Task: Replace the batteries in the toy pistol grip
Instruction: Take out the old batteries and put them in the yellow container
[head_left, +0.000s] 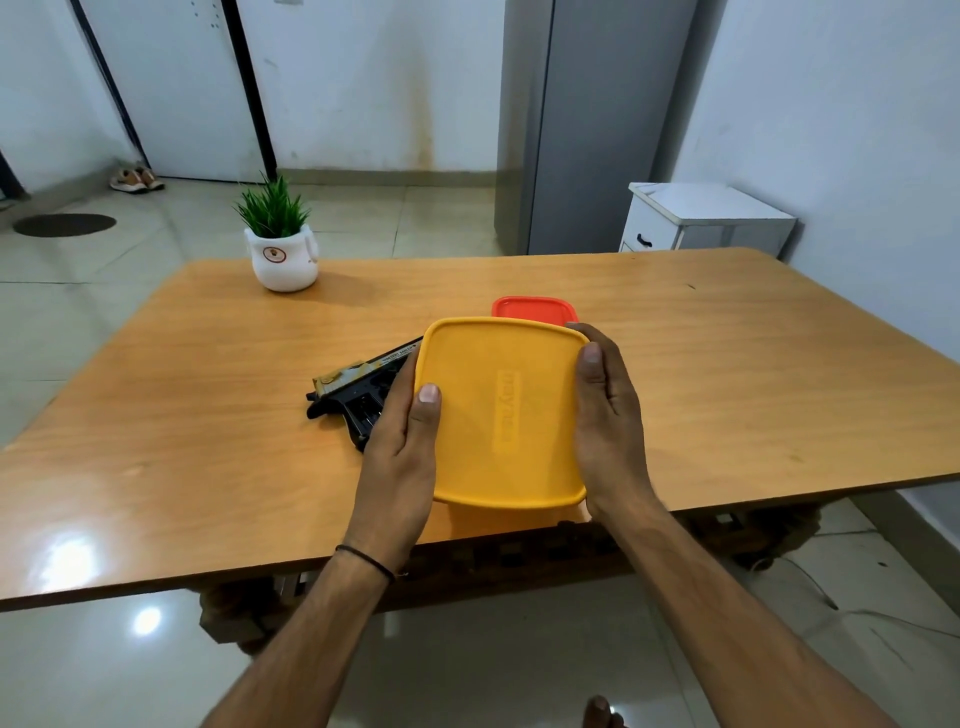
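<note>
Yellow lidded box (506, 415), sides clasped in fingers of left hand (400, 447) and right hand (605, 415); best opened corner-first, base steadied.

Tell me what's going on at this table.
A person holds a yellow container over the near edge of the table, left hand on its left side, right hand on its right, thumbs resting on the lid, which is still on. The black toy pistol lies on the table untouched, partly hidden behind the left hand. An orange-lidded container sits just behind the yellow one, and a potted plant stands far left. No batteries are in view.
</note>
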